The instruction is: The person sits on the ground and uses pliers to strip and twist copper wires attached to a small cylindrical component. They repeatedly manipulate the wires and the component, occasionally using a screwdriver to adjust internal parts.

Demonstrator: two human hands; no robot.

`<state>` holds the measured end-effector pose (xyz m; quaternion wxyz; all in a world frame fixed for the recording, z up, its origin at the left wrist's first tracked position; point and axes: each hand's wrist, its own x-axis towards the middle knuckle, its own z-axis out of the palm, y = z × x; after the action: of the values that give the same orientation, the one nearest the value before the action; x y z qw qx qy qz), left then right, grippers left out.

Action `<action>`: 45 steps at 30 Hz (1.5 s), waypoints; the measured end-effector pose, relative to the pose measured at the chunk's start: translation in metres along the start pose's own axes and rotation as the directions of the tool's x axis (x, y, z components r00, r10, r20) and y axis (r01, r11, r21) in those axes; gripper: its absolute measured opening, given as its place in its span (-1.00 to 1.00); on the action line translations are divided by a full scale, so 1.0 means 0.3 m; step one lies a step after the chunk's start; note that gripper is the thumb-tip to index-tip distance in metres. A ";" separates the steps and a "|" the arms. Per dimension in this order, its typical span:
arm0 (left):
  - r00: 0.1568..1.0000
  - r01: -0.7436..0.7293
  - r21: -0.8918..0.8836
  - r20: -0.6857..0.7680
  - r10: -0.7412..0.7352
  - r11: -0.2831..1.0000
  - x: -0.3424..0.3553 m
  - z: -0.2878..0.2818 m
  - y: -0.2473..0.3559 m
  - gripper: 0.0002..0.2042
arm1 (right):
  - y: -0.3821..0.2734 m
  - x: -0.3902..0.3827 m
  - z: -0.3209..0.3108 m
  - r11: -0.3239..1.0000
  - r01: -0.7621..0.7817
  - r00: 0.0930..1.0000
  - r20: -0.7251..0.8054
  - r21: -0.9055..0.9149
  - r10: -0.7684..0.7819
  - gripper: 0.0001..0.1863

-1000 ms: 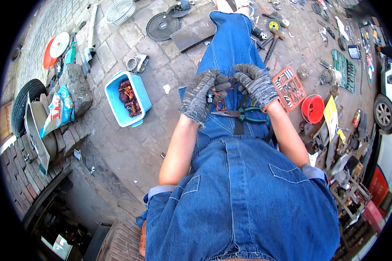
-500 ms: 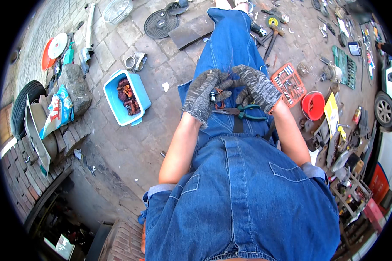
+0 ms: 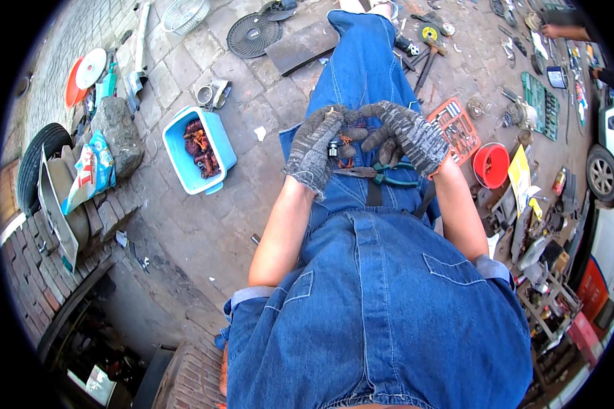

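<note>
Over my lap, my left hand point(image 3: 314, 151) in a grey knitted glove is closed around a small part with a shiny metal end point(image 3: 333, 149). Bits of orange copper wire point(image 3: 346, 163) show beneath its fingers. Opposite it, my right hand point(image 3: 411, 136), gloved alike, has its fingers bent inward, thumb and fingertips close to the left fingertips. Whatever it pinches is too small to make out. Pliers with dark green handles point(image 3: 396, 178) lie across my blue denim apron, just below both hands.
Left on the paving stands a light-blue basin point(image 3: 224, 160) holding copper-wound pieces. Right of my lap are an orange socket case point(image 3: 450, 112), a red bucket point(image 3: 503, 165) and a hammer point(image 3: 426, 69). Another person's hand point(image 3: 551, 31) shows at top right, near scattered tools.
My right hand has shifted slightly right, its fingers now more spread from the left hand's. The left hand has barely moved. Another person's hand has come into view at top right.
</note>
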<state>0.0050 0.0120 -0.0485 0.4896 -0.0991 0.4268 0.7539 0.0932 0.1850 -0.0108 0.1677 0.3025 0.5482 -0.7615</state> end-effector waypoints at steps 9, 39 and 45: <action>0.976 0.128 -0.079 0.185 -0.112 0.989 0.003 -0.026 0.021 -0.74 | 0.017 0.028 -0.003 0.962 -0.055 0.998 0.053 0.269 0.042 -0.39; 0.995 0.067 0.390 0.037 -0.089 0.918 0.037 0.004 0.012 -0.69 | 0.034 0.065 -0.016 0.971 0.139 0.952 -0.296 0.197 -0.076 -0.49; 0.994 0.080 0.418 0.040 -0.107 0.905 0.004 0.030 0.049 -0.68 | 0.064 0.086 -0.028 0.911 0.378 0.912 -0.238 0.164 -0.335 -0.52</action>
<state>-0.0054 0.0171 -0.0357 0.5479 0.0105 0.5570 0.6241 0.0871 0.1883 -0.0433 -0.0645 0.2893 0.5266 -0.7968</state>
